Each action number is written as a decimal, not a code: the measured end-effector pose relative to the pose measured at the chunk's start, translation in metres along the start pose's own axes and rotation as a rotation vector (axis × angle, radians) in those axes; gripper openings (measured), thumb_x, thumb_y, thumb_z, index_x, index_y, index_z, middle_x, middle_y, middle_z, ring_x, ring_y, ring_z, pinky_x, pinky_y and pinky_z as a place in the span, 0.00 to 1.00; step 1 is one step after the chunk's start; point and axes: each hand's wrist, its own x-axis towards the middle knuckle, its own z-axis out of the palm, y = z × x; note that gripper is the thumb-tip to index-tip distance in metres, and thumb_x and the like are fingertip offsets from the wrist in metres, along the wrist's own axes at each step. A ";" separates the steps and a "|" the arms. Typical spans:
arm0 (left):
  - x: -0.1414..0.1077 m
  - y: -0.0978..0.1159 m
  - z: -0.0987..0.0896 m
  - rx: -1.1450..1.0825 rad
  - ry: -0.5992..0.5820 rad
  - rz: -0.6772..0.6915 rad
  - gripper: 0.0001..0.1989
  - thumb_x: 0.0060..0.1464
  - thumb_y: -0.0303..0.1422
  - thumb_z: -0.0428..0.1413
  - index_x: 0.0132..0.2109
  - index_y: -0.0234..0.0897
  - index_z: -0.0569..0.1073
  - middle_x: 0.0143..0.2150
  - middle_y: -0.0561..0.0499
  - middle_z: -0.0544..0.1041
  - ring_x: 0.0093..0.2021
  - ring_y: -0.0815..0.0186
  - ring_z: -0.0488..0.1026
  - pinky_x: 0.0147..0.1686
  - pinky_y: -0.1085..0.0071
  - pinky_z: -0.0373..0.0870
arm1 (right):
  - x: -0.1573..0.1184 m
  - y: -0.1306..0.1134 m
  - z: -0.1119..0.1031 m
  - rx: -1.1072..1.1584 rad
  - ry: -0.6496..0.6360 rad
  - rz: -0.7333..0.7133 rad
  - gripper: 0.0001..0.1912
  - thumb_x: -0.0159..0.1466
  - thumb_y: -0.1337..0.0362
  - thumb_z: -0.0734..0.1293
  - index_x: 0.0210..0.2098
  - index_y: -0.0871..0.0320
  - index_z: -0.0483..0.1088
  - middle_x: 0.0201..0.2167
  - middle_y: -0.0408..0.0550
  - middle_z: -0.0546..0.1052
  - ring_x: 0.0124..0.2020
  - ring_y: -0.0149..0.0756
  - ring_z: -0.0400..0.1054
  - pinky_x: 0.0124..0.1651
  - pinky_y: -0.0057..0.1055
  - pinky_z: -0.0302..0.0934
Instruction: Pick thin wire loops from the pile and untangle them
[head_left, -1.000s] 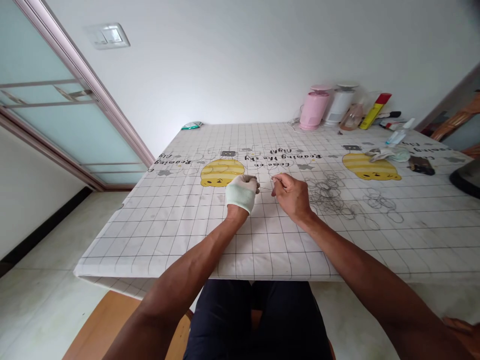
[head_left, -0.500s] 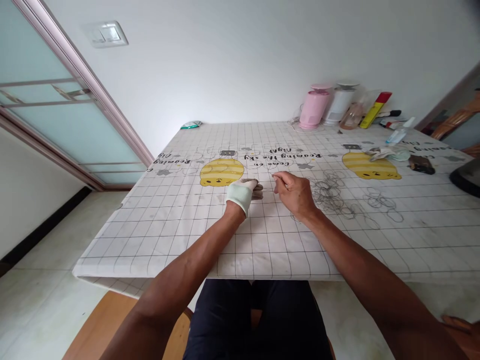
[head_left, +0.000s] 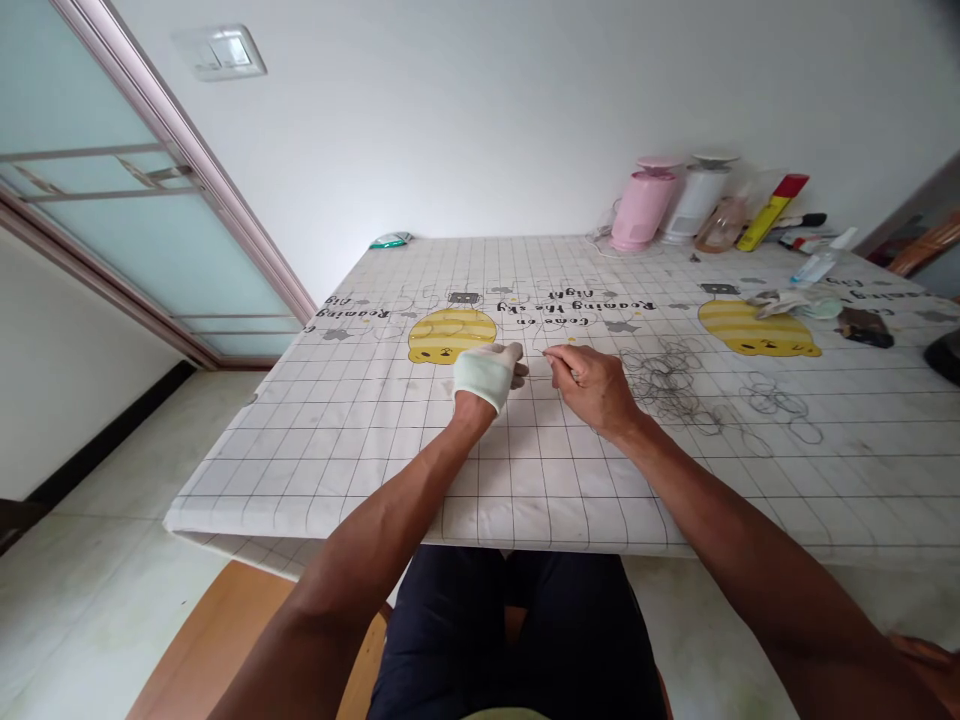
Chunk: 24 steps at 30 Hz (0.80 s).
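Against white wall point(head_left: 450, 120), cloth-covered table point(head_left: 322, 450), pale and checked, with yellow cartoon prints point(head_left: 454, 335). Beyond left edge, frosted door point(head_left: 120, 120). Along back edge, toward right corner, pink canister point(head_left: 643, 210) beside white canister point(head_left: 694, 205). At right edge, dark object point(head_left: 945, 352), cut off by frame. Above table's middle, gloved left hand point(head_left: 491, 375), fingers curled, grasp hidden; bare right hand point(head_left: 596, 388), thumb and forefinger pinched together, cannot tell on what. Just right of it, between middle and right edge, tangle point(head_left: 664, 380) of thin, dark, wiry loops, loosely spread.
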 end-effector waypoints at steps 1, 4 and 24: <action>0.000 0.001 -0.002 -0.091 -0.003 -0.015 0.11 0.59 0.37 0.58 0.30 0.37 0.74 0.27 0.49 0.78 0.24 0.67 0.73 0.29 0.70 0.70 | 0.000 -0.001 0.000 0.002 0.002 -0.005 0.13 0.74 0.65 0.61 0.44 0.54 0.79 0.29 0.45 0.81 0.30 0.38 0.74 0.38 0.36 0.67; -0.001 0.003 -0.004 -0.242 -0.046 -0.069 0.11 0.60 0.37 0.61 0.32 0.36 0.73 0.25 0.50 0.75 0.24 0.69 0.71 0.29 0.70 0.71 | 0.000 -0.001 0.000 0.031 0.005 0.026 0.13 0.74 0.64 0.62 0.45 0.55 0.79 0.29 0.45 0.81 0.29 0.37 0.75 0.37 0.35 0.67; -0.015 -0.006 0.023 -0.345 -0.417 -0.394 0.09 0.62 0.36 0.63 0.36 0.35 0.77 0.24 0.56 0.69 0.17 0.75 0.60 0.19 0.74 0.64 | 0.003 0.006 -0.004 0.058 -0.012 0.132 0.14 0.74 0.58 0.62 0.42 0.53 0.79 0.29 0.45 0.81 0.30 0.38 0.75 0.37 0.35 0.67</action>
